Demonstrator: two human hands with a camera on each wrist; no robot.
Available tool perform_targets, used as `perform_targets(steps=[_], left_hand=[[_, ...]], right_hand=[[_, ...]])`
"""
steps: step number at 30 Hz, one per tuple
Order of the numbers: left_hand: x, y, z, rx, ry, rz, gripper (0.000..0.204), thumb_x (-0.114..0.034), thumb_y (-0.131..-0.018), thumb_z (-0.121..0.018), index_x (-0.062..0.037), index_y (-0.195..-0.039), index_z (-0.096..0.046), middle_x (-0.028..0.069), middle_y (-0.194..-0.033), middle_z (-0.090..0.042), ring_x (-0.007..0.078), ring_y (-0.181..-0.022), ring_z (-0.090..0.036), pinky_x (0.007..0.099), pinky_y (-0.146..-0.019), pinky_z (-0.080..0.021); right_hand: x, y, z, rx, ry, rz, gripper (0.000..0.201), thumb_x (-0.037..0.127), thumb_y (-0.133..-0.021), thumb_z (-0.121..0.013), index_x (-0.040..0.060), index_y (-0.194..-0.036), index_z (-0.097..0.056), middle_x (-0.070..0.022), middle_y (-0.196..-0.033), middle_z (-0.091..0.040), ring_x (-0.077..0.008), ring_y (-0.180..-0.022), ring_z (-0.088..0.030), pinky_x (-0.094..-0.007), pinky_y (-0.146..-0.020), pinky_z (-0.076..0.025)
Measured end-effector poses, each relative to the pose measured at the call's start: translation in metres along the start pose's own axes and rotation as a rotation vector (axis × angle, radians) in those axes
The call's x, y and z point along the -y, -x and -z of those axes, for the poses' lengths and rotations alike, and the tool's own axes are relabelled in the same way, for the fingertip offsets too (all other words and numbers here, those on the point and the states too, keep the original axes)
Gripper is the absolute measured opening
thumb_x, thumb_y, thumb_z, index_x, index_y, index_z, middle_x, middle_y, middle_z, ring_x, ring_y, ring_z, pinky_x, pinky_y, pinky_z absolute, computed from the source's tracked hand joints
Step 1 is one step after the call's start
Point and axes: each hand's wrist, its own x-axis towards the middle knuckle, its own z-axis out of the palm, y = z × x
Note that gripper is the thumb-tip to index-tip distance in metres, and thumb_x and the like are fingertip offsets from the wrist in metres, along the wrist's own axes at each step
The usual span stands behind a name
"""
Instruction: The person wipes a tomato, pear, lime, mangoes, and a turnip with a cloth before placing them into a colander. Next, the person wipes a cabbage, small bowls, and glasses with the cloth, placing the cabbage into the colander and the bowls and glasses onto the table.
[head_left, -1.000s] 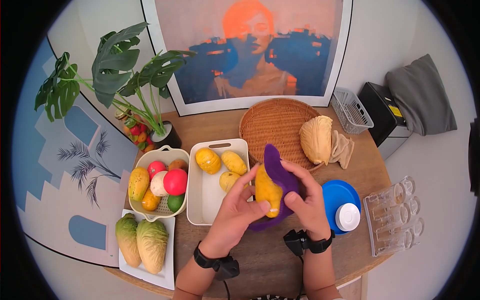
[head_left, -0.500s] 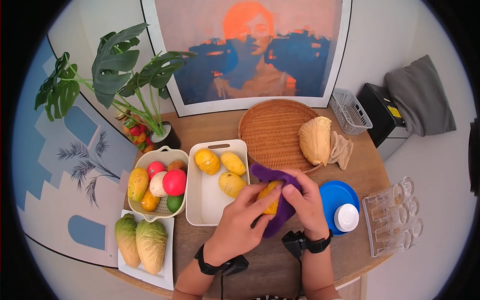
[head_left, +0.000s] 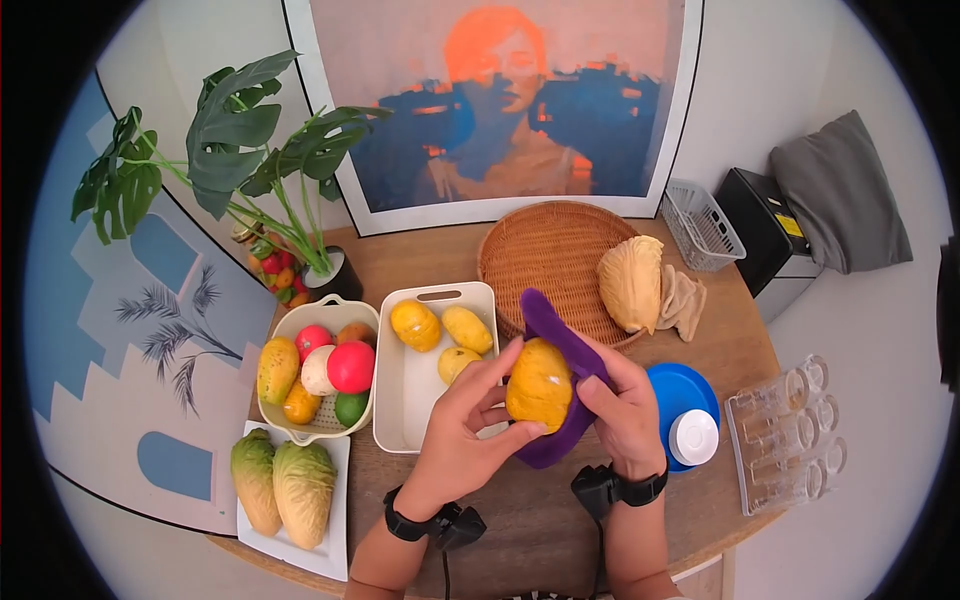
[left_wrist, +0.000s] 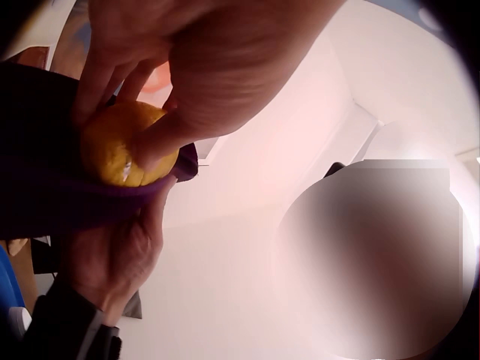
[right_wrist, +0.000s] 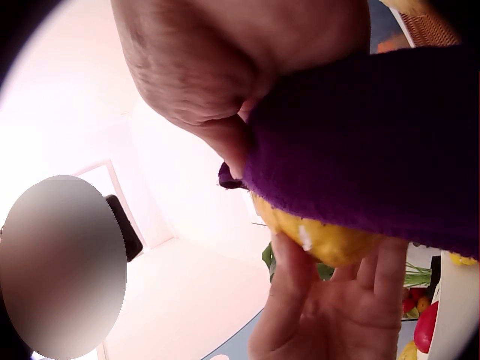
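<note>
A lumpy yellow fruit (head_left: 540, 385) with a small whitish mark is held up between both hands over the table. My left hand (head_left: 465, 425) grips it from the left, thumb at its lower edge and fingers behind. My right hand (head_left: 622, 410) holds a purple cloth (head_left: 560, 325) against the fruit's right side, thumb on top of the cloth. In the right wrist view the cloth (right_wrist: 360, 150) covers much of the fruit (right_wrist: 322, 236). Behind my left hand stands a white tray (head_left: 408, 400) with several similar yellow fruits (head_left: 415, 325).
Left of the tray is a cream colander (head_left: 330, 425) of mixed produce, with two cabbages (head_left: 303, 490) on a white plate before it. A wicker tray (head_left: 545, 255) lies behind. To the right are a blue plate (head_left: 675, 380), a white lidded container (head_left: 693, 437) and a glass rack (head_left: 760, 470).
Half a second ago my left fingers lay across the fruit's front; now they are at its side, and more of the fruit shows. The fruit has been turned, and the cloth's upper end stands higher.
</note>
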Motion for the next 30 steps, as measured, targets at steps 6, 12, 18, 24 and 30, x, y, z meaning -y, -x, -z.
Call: perform_targets(steps=[6, 12, 18, 24, 30], left_hand=[[-0.01, -0.004, 0.012, -0.059, 0.421, 0.144, 0.079, 0.004, -0.091, -0.06, -0.0099, -0.155, -0.016, 0.0154, -0.137, -0.045, 0.0227, -0.12, -0.056, 0.0361, -0.096, -0.052], [-0.011, -0.006, 0.012, -0.092, 0.592, 0.227, 0.078, -0.001, -0.094, -0.057, -0.0111, -0.156, -0.011, 0.0183, -0.145, -0.041, 0.027, -0.126, -0.053, 0.0427, -0.096, -0.053], [-0.007, -0.003, 0.005, 0.052, 0.444, 0.203, 0.077, 0.003, -0.093, -0.055, -0.0089, -0.156, -0.013, 0.0146, -0.141, -0.043, 0.0202, -0.127, -0.049, 0.0337, -0.102, -0.045], [-0.011, -0.005, -0.004, 0.104, 0.396, 0.279, 0.078, 0.003, -0.092, -0.057, -0.0072, -0.156, -0.014, 0.0122, -0.143, -0.041, 0.0165, -0.128, -0.045, 0.0328, -0.107, -0.038], [-0.006, -0.006, 0.007, 0.126, 0.242, 0.261, 0.075, 0.001, -0.094, -0.056, -0.0054, -0.155, -0.015, 0.0112, -0.146, -0.038, 0.0165, -0.127, -0.047, 0.0318, -0.101, -0.044]], right_hand=[[0.001, -0.001, -0.008, 0.105, 0.246, 0.075, 0.071, 0.002, -0.079, -0.076, -0.0014, -0.142, -0.045, -0.0207, -0.154, -0.032, -0.0266, -0.145, -0.028, -0.0363, -0.115, -0.026], [-0.014, -0.005, -0.012, 0.062, 0.331, 0.208, 0.068, 0.001, -0.077, -0.076, 0.0, -0.139, -0.05, -0.0219, -0.153, -0.034, -0.0293, -0.142, -0.033, -0.0378, -0.113, -0.03], [-0.012, -0.004, -0.009, 0.009, 0.239, 0.26, 0.057, 0.006, -0.082, -0.072, 0.0006, -0.136, -0.054, -0.0208, -0.15, -0.039, -0.0287, -0.138, -0.04, -0.0379, -0.111, -0.034], [0.001, -0.005, -0.007, -0.011, 0.302, 0.218, 0.048, 0.009, -0.086, -0.066, -0.0002, -0.132, -0.057, -0.0192, -0.15, -0.041, -0.0287, -0.138, -0.04, -0.038, -0.111, -0.035], [-0.001, -0.006, -0.013, 0.058, 0.493, 0.228, 0.052, 0.01, -0.086, -0.068, 0.0013, -0.136, -0.054, -0.0201, -0.152, -0.037, -0.0319, -0.14, -0.037, -0.0397, -0.112, -0.031]])
